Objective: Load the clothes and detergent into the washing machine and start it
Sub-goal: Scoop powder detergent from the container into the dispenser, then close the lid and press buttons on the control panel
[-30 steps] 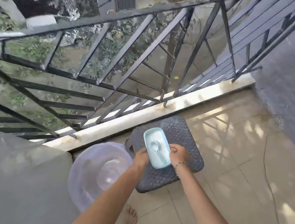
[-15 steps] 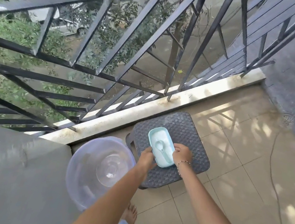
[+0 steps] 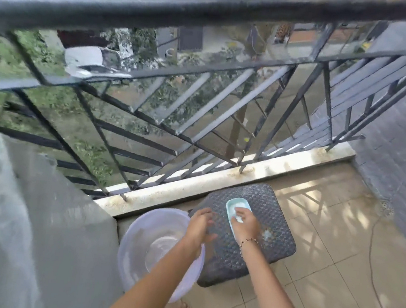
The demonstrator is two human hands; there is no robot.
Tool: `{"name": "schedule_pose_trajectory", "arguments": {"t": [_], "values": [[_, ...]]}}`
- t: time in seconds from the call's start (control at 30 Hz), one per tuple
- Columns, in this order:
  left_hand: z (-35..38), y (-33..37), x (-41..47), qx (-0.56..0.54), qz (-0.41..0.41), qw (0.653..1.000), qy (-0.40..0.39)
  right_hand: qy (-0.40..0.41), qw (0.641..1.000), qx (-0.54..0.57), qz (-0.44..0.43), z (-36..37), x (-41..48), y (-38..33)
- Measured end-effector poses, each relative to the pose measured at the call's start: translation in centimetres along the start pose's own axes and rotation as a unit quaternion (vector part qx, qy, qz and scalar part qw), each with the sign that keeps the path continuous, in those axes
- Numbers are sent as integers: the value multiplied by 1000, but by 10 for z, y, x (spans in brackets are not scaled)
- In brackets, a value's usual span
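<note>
A light blue detergent box [image 3: 236, 204] lies open on a dark woven stool [image 3: 276, 213]. My right hand [image 3: 244, 223] reaches into the box, fingers closed on a white scoop [image 3: 238, 218] that is mostly hidden under them. My left hand [image 3: 200, 225] hovers just left of the box over the stool's edge, fingers loosely apart and holding nothing. A little white powder [image 3: 267, 234] lies on the stool beside the box. No clothes are in view.
A translucent lilac basin [image 3: 138, 225] stands on the tiled floor left of the stool. A tall grey covered unit [image 3: 37, 223] fills the left. A black metal railing [image 3: 213, 10] runs along the balcony edge. A thin cable [image 3: 374, 262] trails on the right.
Both hands held the box's sides before. My left hand has let go and drawn left; my right hand has moved into the box onto the scoop. The view has tilted up.
</note>
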State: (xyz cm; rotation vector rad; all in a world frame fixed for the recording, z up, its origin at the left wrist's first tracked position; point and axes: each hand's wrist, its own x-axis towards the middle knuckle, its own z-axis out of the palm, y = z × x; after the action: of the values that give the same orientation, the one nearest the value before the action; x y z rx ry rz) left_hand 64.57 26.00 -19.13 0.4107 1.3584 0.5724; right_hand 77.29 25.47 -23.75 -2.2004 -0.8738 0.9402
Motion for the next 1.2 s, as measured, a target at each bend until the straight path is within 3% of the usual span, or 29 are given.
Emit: {"name": "schedule_pose_trajectory", "arguments": {"t": [0.23, 0.57, 0.93, 1.2], "values": [[-115, 44, -85, -20, 152, 988, 28, -33, 992, 53, -109, 44, -112, -114], [-328, 89, -217, -66, 338, 933, 104, -114, 953, 79, -268, 149, -286, -239], [-519, 76, -291, -90, 381, 895, 212, -193, 918, 40, -343, 253, -407, -293], [-583, 53, -285, -101, 365, 891, 251, -216, 915, 10, -342, 304, -447, -301]]}}
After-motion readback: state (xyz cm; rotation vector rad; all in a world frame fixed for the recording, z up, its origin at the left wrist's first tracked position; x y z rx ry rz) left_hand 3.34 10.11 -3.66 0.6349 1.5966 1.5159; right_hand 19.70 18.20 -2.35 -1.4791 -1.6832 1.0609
